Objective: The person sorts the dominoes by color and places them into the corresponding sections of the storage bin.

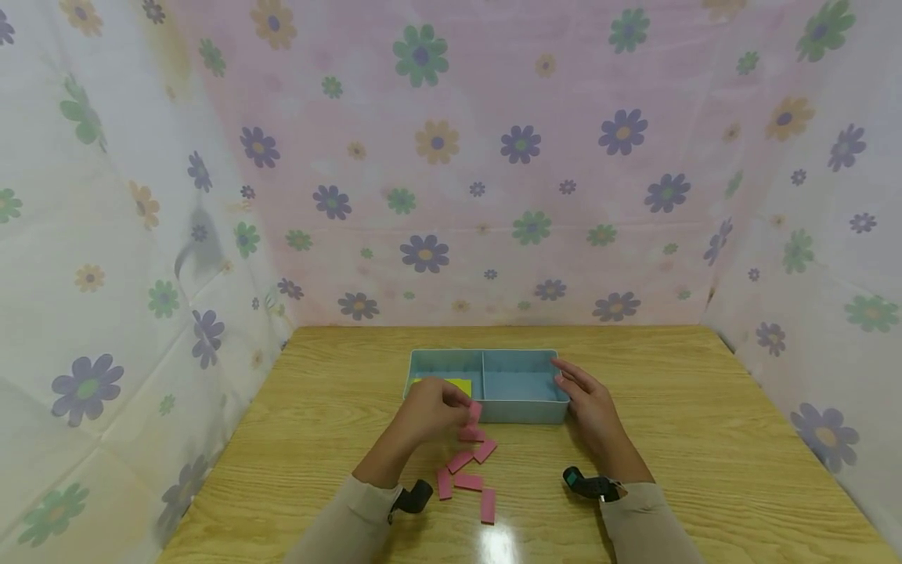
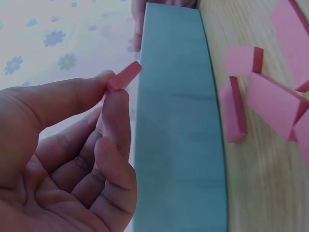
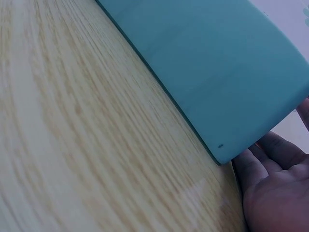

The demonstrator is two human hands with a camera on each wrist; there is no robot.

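Observation:
My left hand (image 1: pixel 425 413) pinches a small pink block (image 2: pixel 126 76) between thumb and index finger. It holds the block at the front wall of a blue box (image 1: pixel 524 413), near the divider. In the left compartment lies something flat and yellow (image 1: pixel 462 386), partly hidden by that hand. The right compartment shows only its bare floor. Against the box's right end rests my right hand (image 1: pixel 595 407), with loosely extended fingers (image 3: pixel 282 150) along the end wall. Several more pink blocks (image 1: pixel 468 482) lie scattered in front of the box.
The box stands on a wood-grain table (image 1: pixel 338 392). Flower-patterned cloth (image 1: pixel 479 157) hangs behind the table and along both sides. Black wrist devices (image 1: pixel 414 497) sit at both sleeve cuffs.

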